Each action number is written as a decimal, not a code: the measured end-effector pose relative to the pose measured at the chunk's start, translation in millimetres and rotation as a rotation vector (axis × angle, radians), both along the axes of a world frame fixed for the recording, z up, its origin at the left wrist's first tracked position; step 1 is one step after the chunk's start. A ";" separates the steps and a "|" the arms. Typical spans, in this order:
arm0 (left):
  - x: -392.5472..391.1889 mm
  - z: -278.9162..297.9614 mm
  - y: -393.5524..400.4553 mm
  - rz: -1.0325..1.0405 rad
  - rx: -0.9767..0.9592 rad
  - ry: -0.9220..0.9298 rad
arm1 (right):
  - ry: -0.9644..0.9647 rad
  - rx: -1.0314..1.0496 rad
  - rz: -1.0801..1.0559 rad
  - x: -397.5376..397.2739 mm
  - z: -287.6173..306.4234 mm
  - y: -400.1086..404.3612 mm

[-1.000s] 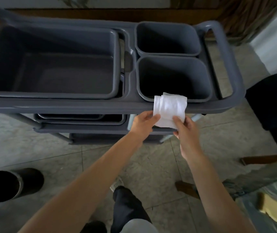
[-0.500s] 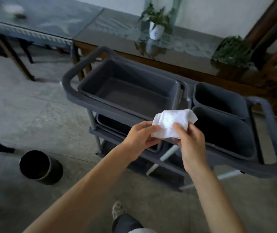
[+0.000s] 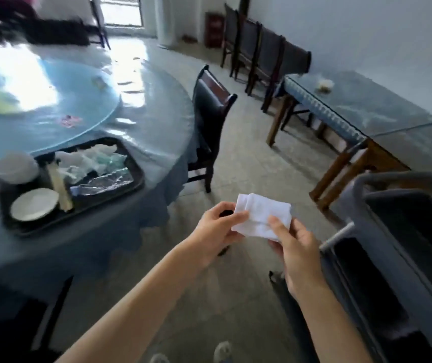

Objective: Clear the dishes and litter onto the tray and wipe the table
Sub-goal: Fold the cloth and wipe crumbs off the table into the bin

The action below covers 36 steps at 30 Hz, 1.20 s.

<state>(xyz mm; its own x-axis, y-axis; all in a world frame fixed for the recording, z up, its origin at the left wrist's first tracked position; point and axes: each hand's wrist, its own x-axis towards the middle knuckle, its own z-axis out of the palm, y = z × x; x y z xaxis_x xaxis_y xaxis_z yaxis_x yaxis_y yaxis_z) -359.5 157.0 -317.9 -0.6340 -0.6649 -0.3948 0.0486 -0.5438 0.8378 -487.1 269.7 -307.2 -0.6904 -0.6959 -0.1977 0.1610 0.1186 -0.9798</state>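
Note:
A folded white cloth [image 3: 260,217] is held in front of me over the floor. My left hand [image 3: 216,231] pinches its left edge and my right hand [image 3: 297,254] pinches its lower right corner. At the left, a black tray [image 3: 135,183] sits on the round table [image 3: 154,127] with its blue cover. The tray carries a white plate [image 3: 34,204], a white bowl [image 3: 14,167], chopsticks [image 3: 59,186] and crumpled plastic litter [image 3: 97,163].
A grey bussing cart [image 3: 393,247] stands close on my right. A dark chair [image 3: 211,119] is pushed against the round table. A long side table [image 3: 354,108] and a row of chairs [image 3: 257,49] line the right wall. Bare floor lies between them.
My view has swung left from the cart to the round table. Both hands keep hold of the white cloth, now away from the cart's bins.

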 end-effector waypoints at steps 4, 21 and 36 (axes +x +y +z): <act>103.8 -2.7 -15.1 0.309 -0.006 0.005 | -0.036 0.004 0.322 74.6 -6.0 -57.8; 408.2 -3.3 61.4 1.132 -0.123 -0.022 | -0.103 -0.005 1.173 372.8 -10.9 -112.8; 703.4 8.7 103.5 1.138 -0.216 -0.018 | 0.517 -0.014 1.055 651.4 -11.8 -76.5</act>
<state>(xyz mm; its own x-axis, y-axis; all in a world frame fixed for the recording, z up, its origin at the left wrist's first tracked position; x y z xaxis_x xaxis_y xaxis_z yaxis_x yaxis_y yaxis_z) 343.9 260.5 -309.3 0.3789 -0.9021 -0.2066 0.4054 -0.0389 0.9133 164.3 193.3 -319.0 0.2338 -0.9710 -0.0505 -0.4275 -0.0560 -0.9023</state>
